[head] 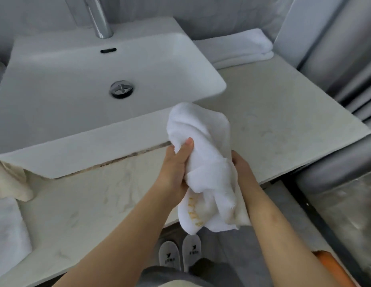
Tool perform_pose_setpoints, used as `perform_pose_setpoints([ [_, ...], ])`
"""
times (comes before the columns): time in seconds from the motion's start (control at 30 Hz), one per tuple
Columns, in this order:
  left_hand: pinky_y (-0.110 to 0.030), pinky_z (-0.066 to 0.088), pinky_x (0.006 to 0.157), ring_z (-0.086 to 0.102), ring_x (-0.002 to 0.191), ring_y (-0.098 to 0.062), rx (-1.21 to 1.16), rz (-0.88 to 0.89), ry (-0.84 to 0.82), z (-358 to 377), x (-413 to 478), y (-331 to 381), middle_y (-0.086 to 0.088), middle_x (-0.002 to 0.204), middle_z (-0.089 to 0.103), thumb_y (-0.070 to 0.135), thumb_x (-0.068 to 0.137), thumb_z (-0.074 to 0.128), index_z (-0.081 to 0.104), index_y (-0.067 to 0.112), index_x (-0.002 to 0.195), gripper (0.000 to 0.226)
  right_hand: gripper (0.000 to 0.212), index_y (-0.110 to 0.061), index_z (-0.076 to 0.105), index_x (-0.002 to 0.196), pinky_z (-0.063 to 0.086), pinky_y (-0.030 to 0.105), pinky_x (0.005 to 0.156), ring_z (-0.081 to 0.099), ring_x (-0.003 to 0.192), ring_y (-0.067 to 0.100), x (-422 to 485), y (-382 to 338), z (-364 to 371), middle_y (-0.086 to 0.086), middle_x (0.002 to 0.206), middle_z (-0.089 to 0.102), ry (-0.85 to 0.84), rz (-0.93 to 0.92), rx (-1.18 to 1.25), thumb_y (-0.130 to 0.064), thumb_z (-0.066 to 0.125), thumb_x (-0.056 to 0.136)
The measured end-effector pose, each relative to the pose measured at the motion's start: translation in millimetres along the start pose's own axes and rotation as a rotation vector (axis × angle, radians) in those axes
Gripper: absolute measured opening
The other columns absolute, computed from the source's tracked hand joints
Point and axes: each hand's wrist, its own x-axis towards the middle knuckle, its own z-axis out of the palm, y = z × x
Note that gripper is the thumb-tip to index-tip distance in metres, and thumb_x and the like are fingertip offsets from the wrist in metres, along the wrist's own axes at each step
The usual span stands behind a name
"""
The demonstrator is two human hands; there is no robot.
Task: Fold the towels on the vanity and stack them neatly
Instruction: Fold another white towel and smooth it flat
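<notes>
Your left hand clamps the bunched towel, thumb on top. Your right hand is behind it with the fingers hidden, so its grip can't be told. The towel hangs over the vanity front edge, long axis running away from you. The folded stack lies far right, nearer your right hand.

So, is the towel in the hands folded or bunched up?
Bunched up, not folded. The towel hangs crumpled, with loose wrinkles and no flat layers; the left hand and the right hand both hold it.
</notes>
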Motion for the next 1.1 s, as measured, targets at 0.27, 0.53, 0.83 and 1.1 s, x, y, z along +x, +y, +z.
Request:
perform_pose_setpoints([
  [0.27, -0.043, 0.051, 0.094, 0.061, 0.110, -0.017, 0.281, -0.038, -0.053, 60.3, 42.5, -30.8, 0.005, 0.122, 0.061, 0.039, 0.092, 0.053, 0.046, 0.035, 0.121, 0.030, 0.023, -0.037, 0.055, 0.085, 0.047, 0.026, 0.062, 0.064, 0.075, 0.012, -3.1, 1.2, -82.5, -0.004, 0.084, 0.066, 0.422, -0.049, 0.065, -0.043, 0.072, 0.072],
  [0.53, -0.041, 0.053, 0.091, 0.067, 0.099, -0.016, 0.380, 0.066, 0.088, 125.8, 108.3, -49.7, 0.008, 0.107, 0.070, 0.028, 0.091, 0.057, 0.058, 0.033, 0.113, 0.023, 0.013, -0.018, 0.055, 0.080, 0.038, 0.003, 0.057, 0.053, 0.063, -0.004, 82.4, -1.1, -188.9, -0.012, 0.068, 0.056, 0.635, -0.464, -0.224, -0.026, 0.060, 0.090],
  [0.83, -0.027, 0.044, 0.063, 0.059, 0.084, -0.018, 0.614, 0.309, 0.718, 169.9, 179.6, -88.8, 0.001, 0.090, 0.062, 0.029, 0.068, 0.052, 0.056, 0.017, 0.101, 0.036, 0.015, -0.004, 0.061, 0.073, 0.035, 0.026, 0.049, 0.044, 0.055, 0.018, 196.5, 3.9, -276.9, 0.005, 0.065, 0.053, 0.666, -0.992, -0.573, -0.010, 0.051, 0.083],
  [1.1, -0.040, 0.039, 0.097, 0.039, 0.120, -0.020, 0.912, 0.497, 1.016, 157.1, 192.1, -124.6, -0.002, 0.134, 0.037, 0.029, 0.072, 0.062, 0.033, 0.017, 0.133, 0.069, 0.028, -0.013, 0.059, 0.064, 0.033, 0.032, 0.056, 0.049, 0.052, 0.029, 223.2, 47.3, -241.5, 0.002, 0.053, 0.053, 0.431, -0.988, -0.840, -0.030, 0.047, 0.083],
])
